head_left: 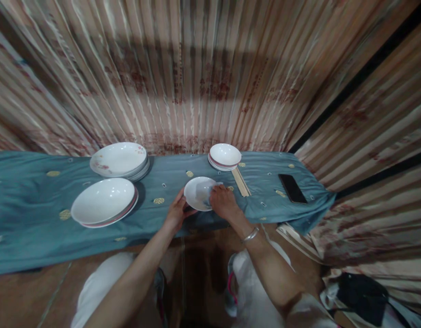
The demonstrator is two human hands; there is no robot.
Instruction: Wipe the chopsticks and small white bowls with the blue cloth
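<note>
A small white bowl (196,193) is in front of me near the table's front edge. My left hand (178,210) grips its left side, the fingers partly hidden under the rim. My right hand (224,199) is closed at the bowl's right side, over the inside and rim. Between its fingers shows a thin, pale, cloth-like piece (206,195), mostly covered by the hand; its exact kind is not clear. Just beyond stands a stack of small white bowls (225,155), with several wooden chopsticks (243,183) lying beside it.
To the left are a stack of flower-patterned plates (118,159) and a stack of large white bowls (103,200). A black phone (292,188) lies at the right. The narrow table has a blue-green cloth (169,166); a pleated curtain (197,82) hangs behind. A dark bag-like object (362,296) is at lower right.
</note>
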